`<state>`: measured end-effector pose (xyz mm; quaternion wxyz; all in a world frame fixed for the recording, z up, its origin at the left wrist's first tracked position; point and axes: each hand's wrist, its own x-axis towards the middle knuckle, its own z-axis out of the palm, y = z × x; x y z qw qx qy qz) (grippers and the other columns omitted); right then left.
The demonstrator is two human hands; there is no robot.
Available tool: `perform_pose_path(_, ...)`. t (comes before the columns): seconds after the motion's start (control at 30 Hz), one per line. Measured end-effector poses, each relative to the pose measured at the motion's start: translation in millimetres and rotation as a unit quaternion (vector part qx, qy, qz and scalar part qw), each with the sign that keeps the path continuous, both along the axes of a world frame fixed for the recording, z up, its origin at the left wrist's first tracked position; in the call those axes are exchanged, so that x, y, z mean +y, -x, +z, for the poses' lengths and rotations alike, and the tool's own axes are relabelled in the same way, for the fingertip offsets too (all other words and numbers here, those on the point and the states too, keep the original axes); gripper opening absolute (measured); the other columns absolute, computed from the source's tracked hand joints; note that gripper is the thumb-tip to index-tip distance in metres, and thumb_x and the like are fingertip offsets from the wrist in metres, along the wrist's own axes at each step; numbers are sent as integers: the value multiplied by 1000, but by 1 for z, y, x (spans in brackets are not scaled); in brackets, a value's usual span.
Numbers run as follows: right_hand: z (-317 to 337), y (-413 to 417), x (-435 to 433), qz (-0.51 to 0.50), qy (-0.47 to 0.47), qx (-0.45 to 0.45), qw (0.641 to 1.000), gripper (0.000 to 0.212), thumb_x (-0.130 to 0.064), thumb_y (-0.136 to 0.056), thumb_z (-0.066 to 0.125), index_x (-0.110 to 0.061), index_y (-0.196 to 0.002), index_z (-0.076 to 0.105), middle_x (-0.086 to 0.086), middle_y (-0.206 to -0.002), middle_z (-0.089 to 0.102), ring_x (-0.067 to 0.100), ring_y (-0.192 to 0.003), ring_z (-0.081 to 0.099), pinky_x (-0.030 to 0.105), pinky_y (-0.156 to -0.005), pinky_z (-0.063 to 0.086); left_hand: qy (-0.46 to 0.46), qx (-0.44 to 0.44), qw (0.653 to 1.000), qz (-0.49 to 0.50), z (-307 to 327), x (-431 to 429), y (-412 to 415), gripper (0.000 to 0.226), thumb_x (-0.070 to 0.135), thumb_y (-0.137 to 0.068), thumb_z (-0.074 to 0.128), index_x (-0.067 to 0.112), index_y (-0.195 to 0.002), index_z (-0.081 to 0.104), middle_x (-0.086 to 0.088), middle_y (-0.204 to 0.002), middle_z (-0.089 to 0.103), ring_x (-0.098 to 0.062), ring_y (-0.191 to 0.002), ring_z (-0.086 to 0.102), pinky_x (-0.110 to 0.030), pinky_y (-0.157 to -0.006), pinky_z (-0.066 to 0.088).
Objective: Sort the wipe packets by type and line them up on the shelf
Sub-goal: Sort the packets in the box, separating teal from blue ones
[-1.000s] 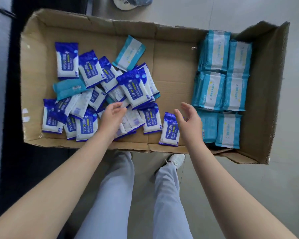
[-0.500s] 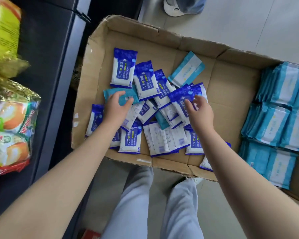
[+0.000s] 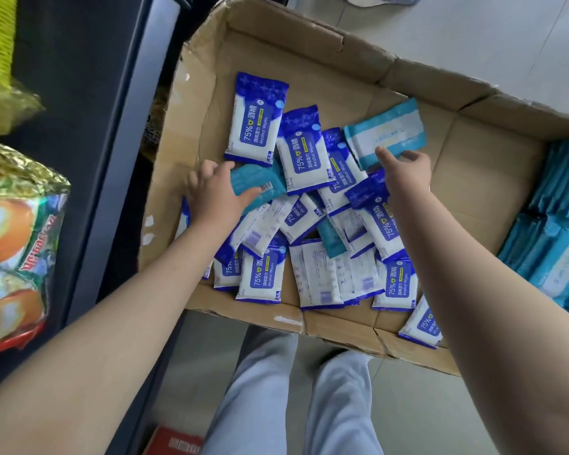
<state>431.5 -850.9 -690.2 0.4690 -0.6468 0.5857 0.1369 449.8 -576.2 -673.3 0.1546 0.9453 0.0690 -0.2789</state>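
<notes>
Reached deeper into box (image 3: 309,37), curling left hand (image 3: 211,195) fingers round teal packet (image 3: 253,182), pinching second teal packet (image 3: 388,133) with right hand (image 3: 404,174), so clearing strays from blue pile (image 3: 309,152).

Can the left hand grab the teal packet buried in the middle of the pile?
Probably not yet: the left hand already grips another teal packet, and alcohol wipe packets overlap the buried packet.

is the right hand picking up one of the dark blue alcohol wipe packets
No, the right hand pinches a light teal packet instead.
</notes>
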Motion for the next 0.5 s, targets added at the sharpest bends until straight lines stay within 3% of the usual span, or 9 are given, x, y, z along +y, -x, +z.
perform_pose_path(0.1,-4,-10,10,-43,5,22,999,64,-51,-72,80,-18,-121,58,-8,-100,65,16,-96,61,36,-98,48,-5,10,999,49,2,1,-2,61,56,-79,71,18,-124,54,-6,-131,42,-28,-123,34,-39,-99,33)
perform_pose_path(0.2,-8,-21,11,-70,-1,53,996,66,-55,-70,79,-18,-119,56,-2,-101,68,21,-96,62,35,-87,53,-6,30,992,119,5,2,2,56,54,-78,74,16,-113,51,-6,-128,48,-27,-122,42,-40,-96,38)
perform_pose_path(0.3,-11,-33,11,-118,-10,44,992,57,-44,-72,83,-19,-109,48,4,-105,61,23,-93,59,36,-86,55,112,23,959,261,8,5,12,41,38,-85,74,17,-105,45,-3,-115,57,-20,-102,60,-25,-63,49)
perform_pose_path(0.37,-10,-37,10,-143,-27,36,989,54,-36,-75,84,-18,-108,46,4,-99,58,21,-87,58,35,-86,55,178,1,934,308,14,5,21,37,33,-87,73,18,-106,45,2,-108,57,-12,-91,61,-18,-57,46)
perform_pose_path(0.5,7,-30,10,-179,-59,-35,982,30,-20,-82,80,-15,-101,57,-3,-75,53,9,-58,50,19,-45,44,258,-26,903,343,29,4,34,30,35,-88,71,23,-107,51,12,-100,61,-5,-91,64,-26,-70,56)
